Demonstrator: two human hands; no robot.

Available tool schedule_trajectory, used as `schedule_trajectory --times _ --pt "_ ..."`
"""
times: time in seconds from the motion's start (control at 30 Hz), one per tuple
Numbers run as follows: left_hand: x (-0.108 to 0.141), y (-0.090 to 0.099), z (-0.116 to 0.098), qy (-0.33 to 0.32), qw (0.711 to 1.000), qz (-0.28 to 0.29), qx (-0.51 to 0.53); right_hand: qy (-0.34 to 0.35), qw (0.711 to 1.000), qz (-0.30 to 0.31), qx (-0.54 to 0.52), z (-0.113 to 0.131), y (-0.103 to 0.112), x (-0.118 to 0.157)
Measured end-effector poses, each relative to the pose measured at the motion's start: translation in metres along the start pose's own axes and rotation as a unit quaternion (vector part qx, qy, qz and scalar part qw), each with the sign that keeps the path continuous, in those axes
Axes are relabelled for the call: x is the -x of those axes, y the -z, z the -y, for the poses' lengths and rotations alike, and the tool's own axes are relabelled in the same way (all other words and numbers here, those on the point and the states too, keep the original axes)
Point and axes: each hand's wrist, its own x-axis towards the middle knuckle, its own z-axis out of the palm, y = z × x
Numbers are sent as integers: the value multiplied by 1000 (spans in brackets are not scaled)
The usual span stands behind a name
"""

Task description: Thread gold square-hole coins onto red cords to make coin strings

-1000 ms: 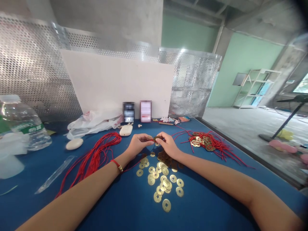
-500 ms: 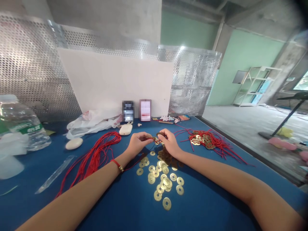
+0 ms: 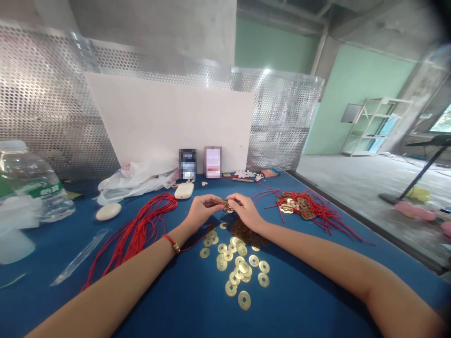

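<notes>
My left hand and my right hand meet above the blue table, their fingertips almost together. Between them are a few brass coins with square holes, threaded on red cord. The left fingers pinch the red cord beside the coins. My right thumb and fingers close on a coin there, partly hidden by the hand. Loose brass coins lie spread on the table below, and a shaded heap sits under my right wrist. Past my left wrist lies a bundle of red cords.
Coins tied with red cords lie at the right. Two phones, one dark and one pinkish, lean on a white board. Left are a water bottle, a plastic bag and a white oval object.
My right hand has moved slightly left and down, closer to my left hand. The coin it held up is now brought against the coins on the cord.
</notes>
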Motion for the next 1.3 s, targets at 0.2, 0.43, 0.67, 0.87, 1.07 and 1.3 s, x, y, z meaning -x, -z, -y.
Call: schedule_trajectory --times 0.2,0.43,0.67,0.87,1.07,1.3 --pt "2 1 -2 17 1000 14 7 8 999 40 -14 0 -1 2" --pt "3 -1 -6 36 999 19 18 1 1000 -1 -13 0 0 2" --pt "3 -2 -7 34 999 20 19 3 1000 -3 -15 2 0 3" --pt "3 -1 -6 25 1000 19 3 15 1000 6 -5 3 0 4" --pt "2 0 -2 -2 1000 13 -10 6 1000 14 0 3 0 4" --pt "3 -2 -1 -34 996 0 -78 2 1000 28 -10 -1 -1 3"
